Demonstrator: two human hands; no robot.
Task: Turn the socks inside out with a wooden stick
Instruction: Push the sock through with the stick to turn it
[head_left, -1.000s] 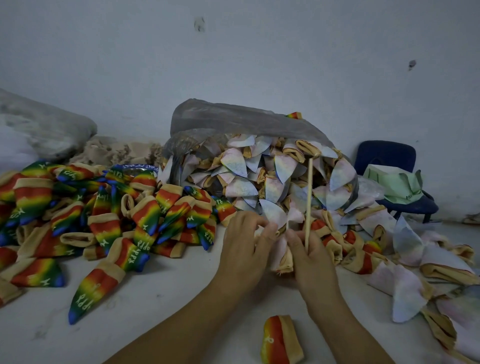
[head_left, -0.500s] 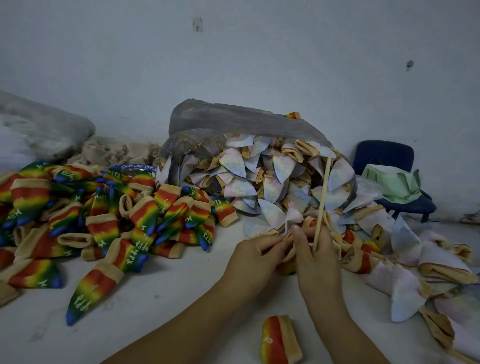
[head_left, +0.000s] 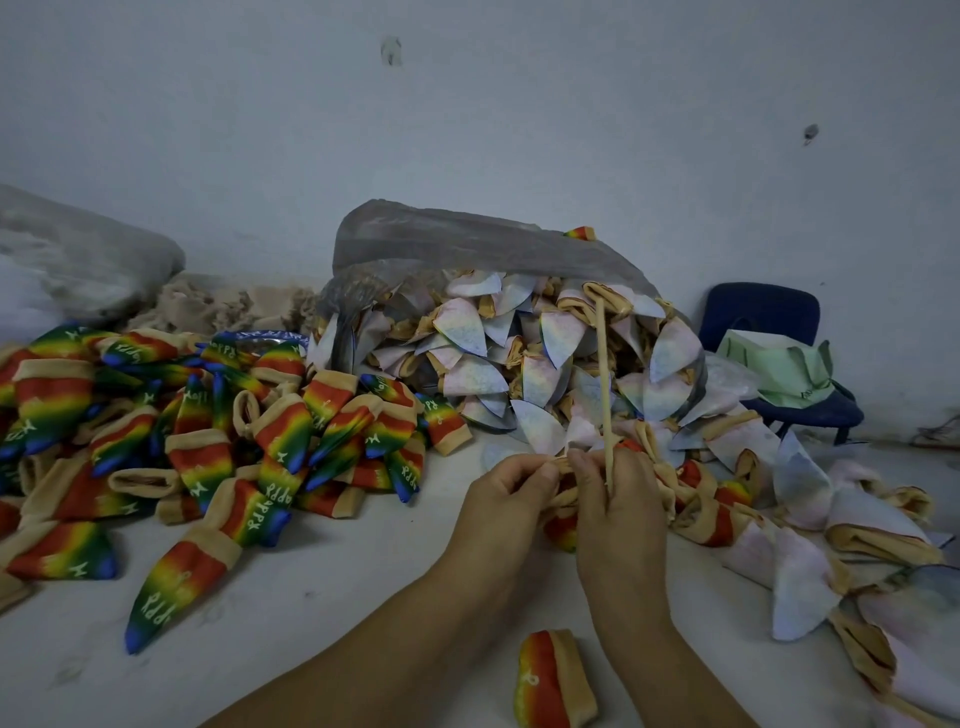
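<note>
Head view shows both hands meeting over the middle of the white surface (head_left: 363, 571), just in front of the spilling plastic bag (head_left: 467, 244); the left hand (head_left: 506, 488) pinches the tan cuff of the sock (head_left: 563, 499) between thumb and fingertips; the right hand (head_left: 621, 514) has its fingers curled round the wooden stick (head_left: 603, 384) and the same cuff. The stick stands nearly upright, its lower end hidden by hand and fabric; how deep it sits I cannot tell. From where I stand the likeliest trouble is a slip: if the tip slides off the toe, the fabric will bunch instead of rolling over; too hard a tug and the pinch may lose the cuff, or the stick could poke through the knit. Its tall free end also stands close to the pale socks (head_left: 550, 343) in the bag and could snag one; a half-turned sock might end up in the rainbow pile (head_left: 208, 415) toward the left edge.
</note>
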